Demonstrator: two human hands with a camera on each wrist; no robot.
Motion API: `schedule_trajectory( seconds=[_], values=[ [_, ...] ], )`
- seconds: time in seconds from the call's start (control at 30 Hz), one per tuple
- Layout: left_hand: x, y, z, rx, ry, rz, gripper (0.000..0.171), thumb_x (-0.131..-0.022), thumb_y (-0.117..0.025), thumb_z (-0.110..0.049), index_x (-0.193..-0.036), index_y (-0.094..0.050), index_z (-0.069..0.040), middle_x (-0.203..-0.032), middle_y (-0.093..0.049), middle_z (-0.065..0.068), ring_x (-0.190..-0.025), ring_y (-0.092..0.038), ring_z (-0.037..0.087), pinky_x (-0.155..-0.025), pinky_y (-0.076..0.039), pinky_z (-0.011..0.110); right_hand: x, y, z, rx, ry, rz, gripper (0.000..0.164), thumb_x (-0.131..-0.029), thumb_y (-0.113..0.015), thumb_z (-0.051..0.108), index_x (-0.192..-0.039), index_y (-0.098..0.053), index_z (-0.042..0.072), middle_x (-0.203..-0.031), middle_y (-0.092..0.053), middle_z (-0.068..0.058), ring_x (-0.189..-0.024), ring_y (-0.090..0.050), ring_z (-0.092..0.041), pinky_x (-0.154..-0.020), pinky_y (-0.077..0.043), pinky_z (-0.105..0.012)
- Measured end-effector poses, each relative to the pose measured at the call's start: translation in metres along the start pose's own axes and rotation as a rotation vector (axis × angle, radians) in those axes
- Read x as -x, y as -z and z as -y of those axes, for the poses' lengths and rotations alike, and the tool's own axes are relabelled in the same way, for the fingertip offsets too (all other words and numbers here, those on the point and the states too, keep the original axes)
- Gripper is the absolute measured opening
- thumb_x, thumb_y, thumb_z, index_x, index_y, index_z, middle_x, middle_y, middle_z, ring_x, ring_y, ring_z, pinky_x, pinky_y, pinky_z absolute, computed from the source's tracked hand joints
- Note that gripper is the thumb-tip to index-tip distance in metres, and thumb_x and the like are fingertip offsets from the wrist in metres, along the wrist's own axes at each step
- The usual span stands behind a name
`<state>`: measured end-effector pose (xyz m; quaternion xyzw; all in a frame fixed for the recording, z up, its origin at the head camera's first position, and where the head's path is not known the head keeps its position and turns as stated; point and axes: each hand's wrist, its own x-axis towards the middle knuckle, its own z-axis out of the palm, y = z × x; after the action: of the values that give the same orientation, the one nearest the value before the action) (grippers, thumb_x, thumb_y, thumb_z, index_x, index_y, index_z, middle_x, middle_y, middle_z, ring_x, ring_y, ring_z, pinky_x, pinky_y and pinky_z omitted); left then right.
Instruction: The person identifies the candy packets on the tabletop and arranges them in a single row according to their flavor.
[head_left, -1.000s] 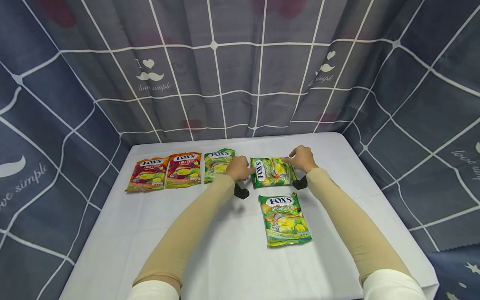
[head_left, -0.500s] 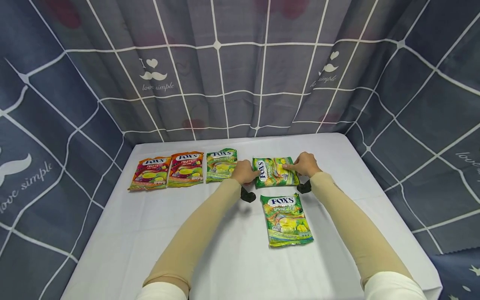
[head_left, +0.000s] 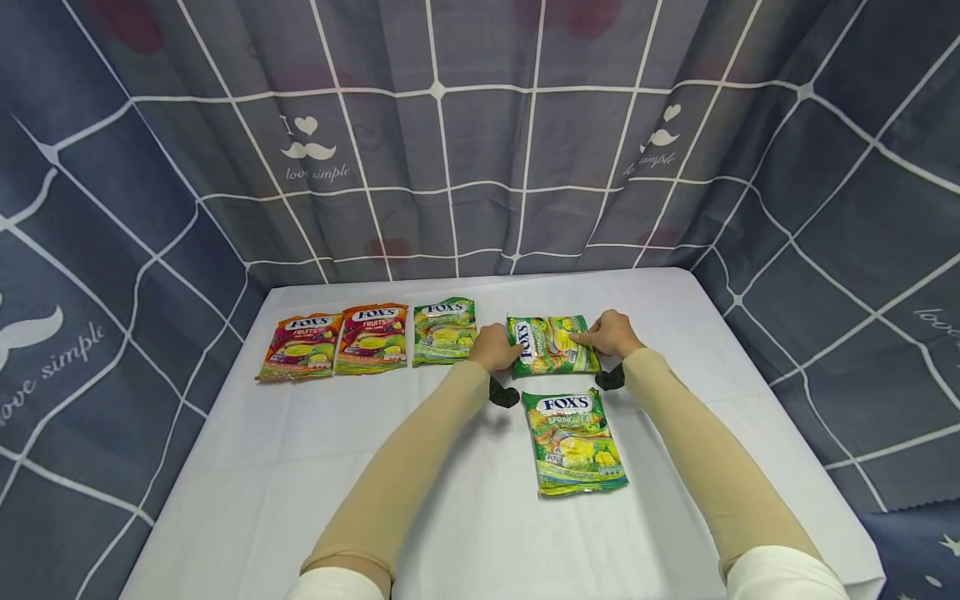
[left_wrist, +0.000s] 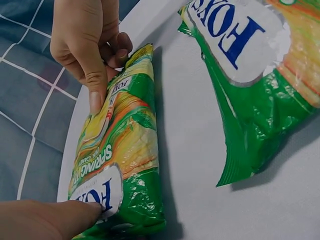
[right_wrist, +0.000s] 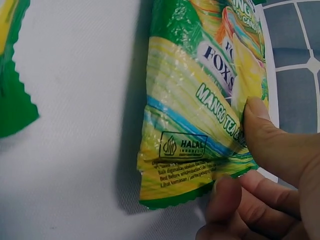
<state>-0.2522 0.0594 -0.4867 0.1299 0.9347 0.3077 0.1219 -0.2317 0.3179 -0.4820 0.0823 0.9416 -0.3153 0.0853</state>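
Note:
A green Fox's Spring Tea candy bag [head_left: 553, 348] lies sideways on the white table, its logo end to the left. My left hand [head_left: 495, 347] holds that end, the thumb on the Fox's logo in the left wrist view and the other fingers hidden. At the opposite end my right hand [head_left: 613, 335] pinches the bag; the right wrist view shows the thumb [right_wrist: 262, 132] on its front and curled fingers [right_wrist: 227, 200] at the bottom edge. A second Spring Tea bag [head_left: 575, 442] lies upright-facing just nearer to me.
Two orange-red Fox's Fruits bags [head_left: 298, 348] and another Spring Tea bag [head_left: 444, 332] lie in a row at the back left. A dark grid-patterned curtain [head_left: 480, 142] surrounds the back and sides of the white table [head_left: 300, 467].
My left hand has shifted right, off the back-row Spring Tea bag, and closer onto the sideways bag's logo end. My right thumb has moved further onto that bag. The other bags stay put.

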Motion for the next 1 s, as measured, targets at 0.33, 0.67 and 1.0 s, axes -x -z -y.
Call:
schedule_trajectory(
  seconds=[0.33, 0.67, 1.0],
  values=[
    [-0.002, -0.005, -0.003, -0.061, -0.008, 0.005, 0.031, -0.109, -0.072, -0.027, -0.111, -0.073, 0.004, -0.095, -0.072, 0.014, -0.072, -0.061, 0.021, -0.069, -0.051, 0.035, -0.002, 0.0, -0.005, -0.046, -0.009, 0.012, 0.041, -0.102, -0.082, 0.032, -0.085, -0.08, -0.004, -0.067, -0.068, -0.008, -0.058, -0.059, -0.016, -0.058, -0.05, -0.031],
    [-0.004, -0.001, -0.006, -0.092, -0.016, 0.0, 0.025, -0.11, -0.07, -0.023, -0.103, -0.072, 0.0, -0.088, -0.069, 0.012, -0.069, -0.057, 0.021, -0.066, -0.049, 0.036, 0.001, -0.001, 0.0, -0.101, 0.004, -0.028, 0.042, -0.101, -0.084, 0.03, -0.071, -0.077, 0.001, -0.061, -0.066, -0.006, -0.054, -0.056, -0.015, -0.057, -0.047, -0.03],
    [-0.003, 0.014, -0.01, -0.111, -0.057, 0.001, 0.015, -0.11, -0.068, -0.017, -0.102, -0.069, -0.004, -0.087, -0.068, 0.01, -0.069, -0.061, 0.021, -0.067, -0.051, 0.038, 0.008, -0.007, 0.007, -0.124, 0.006, -0.088, 0.045, -0.1, -0.085, 0.03, -0.066, -0.073, 0.004, -0.058, -0.062, -0.004, -0.053, -0.053, -0.015, -0.058, -0.045, -0.032]
  ],
)
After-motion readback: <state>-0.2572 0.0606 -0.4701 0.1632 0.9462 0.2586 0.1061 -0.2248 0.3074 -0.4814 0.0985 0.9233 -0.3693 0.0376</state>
